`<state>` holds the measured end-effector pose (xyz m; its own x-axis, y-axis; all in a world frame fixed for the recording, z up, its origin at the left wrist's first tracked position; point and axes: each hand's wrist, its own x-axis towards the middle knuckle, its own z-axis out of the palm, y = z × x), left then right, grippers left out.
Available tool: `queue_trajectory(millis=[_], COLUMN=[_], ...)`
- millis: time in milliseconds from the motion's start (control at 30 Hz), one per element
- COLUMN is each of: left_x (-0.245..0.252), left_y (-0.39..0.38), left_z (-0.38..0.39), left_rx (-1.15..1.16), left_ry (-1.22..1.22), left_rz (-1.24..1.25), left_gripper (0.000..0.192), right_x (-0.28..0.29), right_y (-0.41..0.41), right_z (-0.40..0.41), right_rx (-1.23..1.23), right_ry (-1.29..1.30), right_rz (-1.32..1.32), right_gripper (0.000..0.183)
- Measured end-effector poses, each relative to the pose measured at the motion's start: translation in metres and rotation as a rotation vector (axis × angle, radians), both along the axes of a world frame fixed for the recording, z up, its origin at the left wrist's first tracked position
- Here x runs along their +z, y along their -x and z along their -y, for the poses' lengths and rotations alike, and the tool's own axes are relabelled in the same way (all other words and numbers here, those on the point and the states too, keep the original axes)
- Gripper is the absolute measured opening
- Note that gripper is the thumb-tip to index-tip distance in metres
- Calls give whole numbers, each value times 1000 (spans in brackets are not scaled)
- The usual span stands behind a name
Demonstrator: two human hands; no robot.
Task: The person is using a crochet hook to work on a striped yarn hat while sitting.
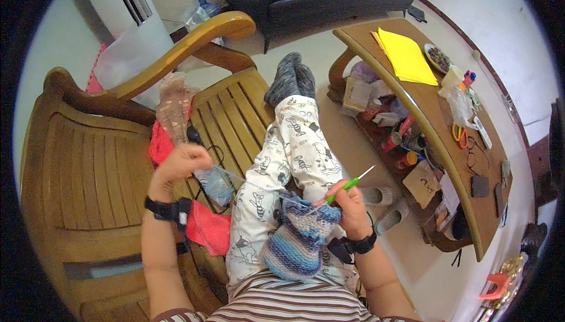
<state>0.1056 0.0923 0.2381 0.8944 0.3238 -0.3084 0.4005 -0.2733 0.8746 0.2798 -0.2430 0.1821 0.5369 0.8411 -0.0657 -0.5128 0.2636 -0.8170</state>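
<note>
My left hand point(186, 159) is raised to the left of my knees, its fingers pinched on a thin blue-grey yarn strand point(229, 174). That strand runs taut across my lap to the top edge of a crocheted piece point(295, 250) in bands of blue, purple and white. The piece rests on my thighs and looks pouch-like. My right hand point(355, 211) grips a crochet hook with a green handle point(342, 191) together with the upper right edge of the crochet. The hook's bare metal end points up and right, away from the stitches. A ball of pale blue yarn point(216, 186) lies on the bench at my left.
Red cloth point(207, 229) lies by my left hip on the slatted wooden bench point(234, 106). At right stands a wooden coffee table point(446, 114) with yellow sheets point(406, 57), scissors point(459, 136) and eyeglasses point(476, 156). Grey slippers point(390, 218) sit on the floor.
</note>
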Motion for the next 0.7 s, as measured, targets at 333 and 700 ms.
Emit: queue_trajectory(millis=[333,700], left_x=[-85,-61], left_y=[43,-44], left_z=[-50,127], left_rx=[20,-132], left_ry=[-1065,668], left_rz=[-127,536], left_gripper=[22,57], right_x=[-12,-3], right_y=[7,5], right_z=[-33,-39], right_rx=[-9,50], right_ry=[19,18], right_rz=[-102,-72], right_gripper=[25,25])
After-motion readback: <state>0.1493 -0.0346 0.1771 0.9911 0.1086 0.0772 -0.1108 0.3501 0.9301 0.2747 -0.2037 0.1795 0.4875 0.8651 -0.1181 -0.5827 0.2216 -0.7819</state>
